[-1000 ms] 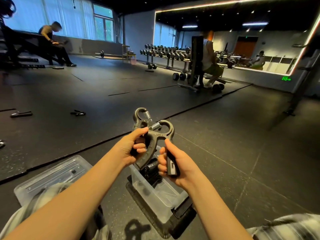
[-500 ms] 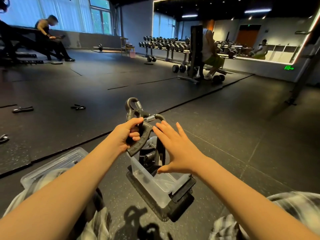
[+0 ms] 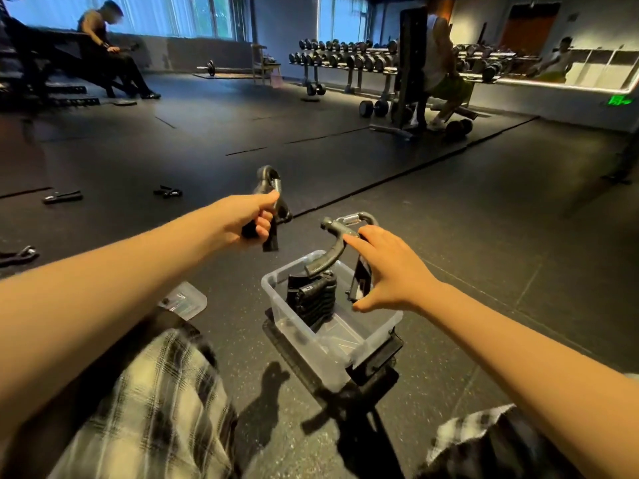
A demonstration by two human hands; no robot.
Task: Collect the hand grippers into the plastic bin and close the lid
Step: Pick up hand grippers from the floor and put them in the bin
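Observation:
A clear plastic bin (image 3: 313, 350) stands on the dark floor in front of me, with several black hand grippers (image 3: 313, 299) stacked inside. My left hand (image 3: 247, 216) grips one hand gripper (image 3: 268, 183) in the air, up and left of the bin. My right hand (image 3: 387, 271) holds a second hand gripper (image 3: 337, 242) by its right handle, and its lower end dips into the bin. The clear lid (image 3: 183, 300) lies on the floor to the left, partly hidden by my knee. Three more grippers lie on the floor at far left (image 3: 167, 192), (image 3: 62, 197), (image 3: 17, 255).
The bin rests on a black flat piece (image 3: 371, 369). A person sits on a bench (image 3: 103, 50) at back left. Another sits at a bench (image 3: 439, 70) by the dumbbell rack (image 3: 345, 58). My checked trouser knees fill the bottom corners.
The two grippers held together have come apart. My left hand carried one to the left, and my right hand went from open fingers to holding the other over the bin.

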